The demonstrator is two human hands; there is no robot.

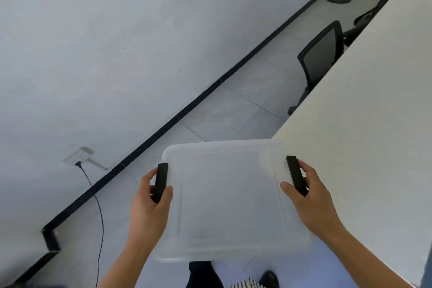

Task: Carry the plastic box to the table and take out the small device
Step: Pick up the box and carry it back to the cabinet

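Observation:
A translucent white plastic box (229,199) with a closed lid is held in the air in front of me, low in the view. Black clip handles sit on its two sides. My left hand (149,203) grips the left black handle (161,181). My right hand (308,196) grips the right black handle (296,174). The box's right edge hangs over the near corner of the long white table (364,105), which runs up the right side. The lid hides the contents; no small device is visible.
A white wall (105,42) with a black skirting runs along the left, with a socket (80,155) and a black cable hanging down. A black office chair (320,58) stands tucked at the table's left side. Grey tiled floor lies between wall and table.

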